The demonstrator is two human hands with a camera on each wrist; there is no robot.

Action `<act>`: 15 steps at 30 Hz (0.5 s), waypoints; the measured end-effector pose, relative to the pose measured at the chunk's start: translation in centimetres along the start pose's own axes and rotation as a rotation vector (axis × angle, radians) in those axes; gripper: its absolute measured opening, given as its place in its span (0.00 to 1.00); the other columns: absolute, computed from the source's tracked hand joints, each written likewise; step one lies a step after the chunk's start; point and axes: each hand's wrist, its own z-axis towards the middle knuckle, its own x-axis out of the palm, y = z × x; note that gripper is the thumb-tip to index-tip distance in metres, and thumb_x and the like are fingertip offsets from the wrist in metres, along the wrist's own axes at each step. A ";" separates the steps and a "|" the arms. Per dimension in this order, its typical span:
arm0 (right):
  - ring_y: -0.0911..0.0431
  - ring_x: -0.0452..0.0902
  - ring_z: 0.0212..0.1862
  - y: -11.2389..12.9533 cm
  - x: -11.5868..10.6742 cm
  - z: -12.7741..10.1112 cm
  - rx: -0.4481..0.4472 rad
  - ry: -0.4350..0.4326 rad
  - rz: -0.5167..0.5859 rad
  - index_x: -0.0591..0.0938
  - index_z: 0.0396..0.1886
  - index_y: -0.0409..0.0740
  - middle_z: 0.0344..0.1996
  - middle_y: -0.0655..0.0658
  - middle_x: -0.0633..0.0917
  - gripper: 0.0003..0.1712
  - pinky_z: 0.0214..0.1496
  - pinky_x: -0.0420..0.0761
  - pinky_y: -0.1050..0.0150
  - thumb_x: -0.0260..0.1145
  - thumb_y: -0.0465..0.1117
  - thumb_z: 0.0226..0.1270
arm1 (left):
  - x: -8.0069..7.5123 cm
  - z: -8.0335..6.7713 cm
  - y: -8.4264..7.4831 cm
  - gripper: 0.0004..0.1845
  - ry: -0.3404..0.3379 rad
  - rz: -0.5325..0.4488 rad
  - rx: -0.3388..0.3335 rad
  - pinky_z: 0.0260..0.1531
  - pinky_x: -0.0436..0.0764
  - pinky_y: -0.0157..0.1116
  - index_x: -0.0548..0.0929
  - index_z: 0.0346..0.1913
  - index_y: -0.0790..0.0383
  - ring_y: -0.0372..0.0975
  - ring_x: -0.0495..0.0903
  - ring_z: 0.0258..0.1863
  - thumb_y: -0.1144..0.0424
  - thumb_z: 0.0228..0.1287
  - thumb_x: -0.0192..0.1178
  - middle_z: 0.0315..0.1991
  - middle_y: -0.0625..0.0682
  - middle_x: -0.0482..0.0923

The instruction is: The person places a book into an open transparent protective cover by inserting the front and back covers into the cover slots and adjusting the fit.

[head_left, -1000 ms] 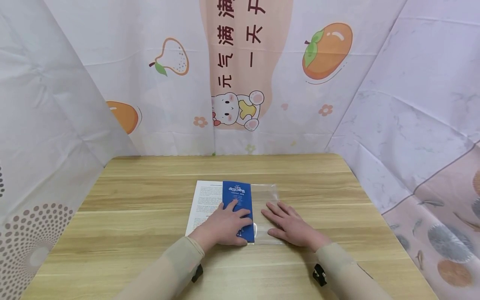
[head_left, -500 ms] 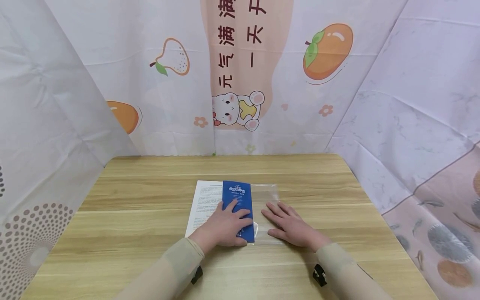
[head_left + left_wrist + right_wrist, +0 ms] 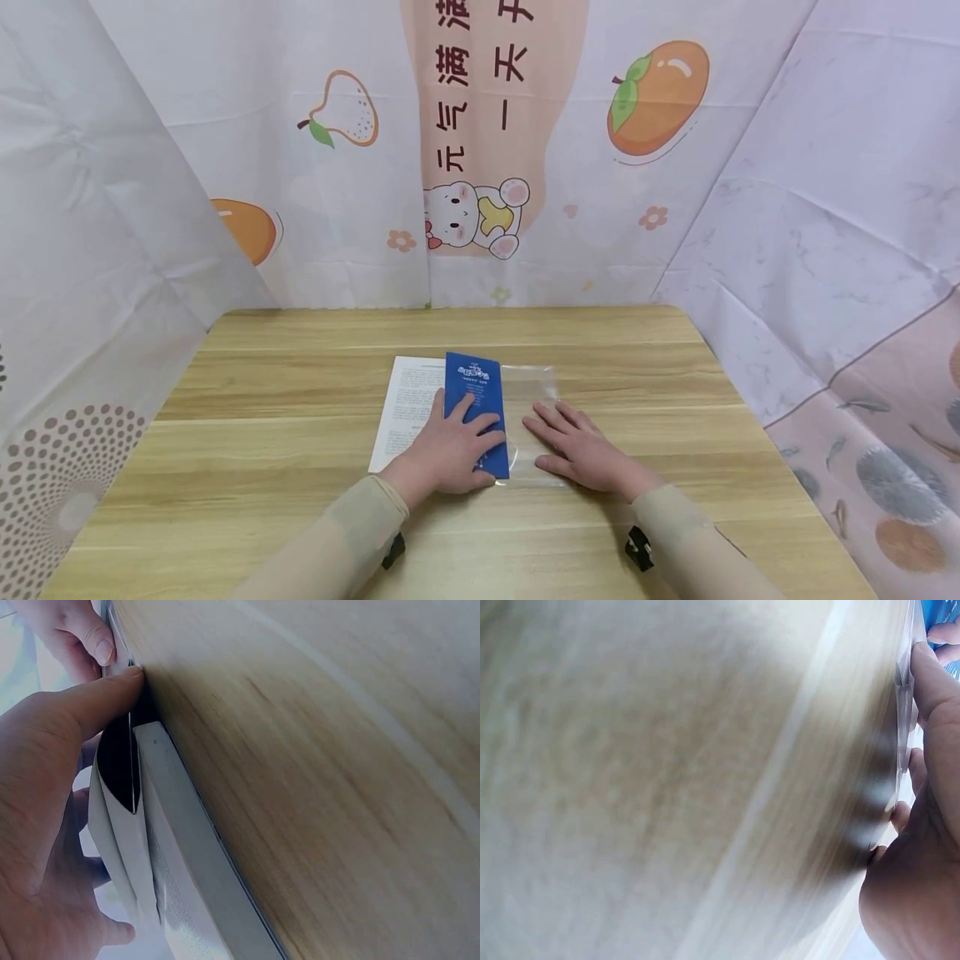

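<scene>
A book (image 3: 408, 408) lies on the table, its white printed page showing on the left. A blue printed cover flap (image 3: 474, 375) lies over the page's right part. My left hand (image 3: 453, 450) rests on the flap with spread fingers. To the right, a clear plastic cover (image 3: 528, 383) extends from under the blue flap, and my right hand (image 3: 581, 450) lies flat on it. The left wrist view shows the book's thick edge (image 3: 202, 847), with the flap bowed up from it beneath my left hand. The right palm hides part of the plastic.
A wooden table (image 3: 300, 375) carries everything. Printed fabric (image 3: 360, 208) hangs behind it and along both sides. A small black device (image 3: 640, 548) sits under the right wrist, and a similar one (image 3: 393, 550) under the left.
The blue flap's far edge has risen slightly off the page. My left fingers have shifted a little on it; the right hand stays in place.
</scene>
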 end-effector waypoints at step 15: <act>0.29 0.49 0.78 0.7 -0.6 0.1 -0.015 0.010 -0.007 0.64 0.80 0.47 0.80 0.37 0.59 0.37 0.73 0.51 0.27 0.59 0.54 0.78 | 0.5 0.3 -0.2 0.37 -0.080 0.040 -0.035 0.69 0.46 0.73 0.70 0.75 0.36 0.60 0.52 0.79 0.29 0.66 0.55 0.79 0.46 0.59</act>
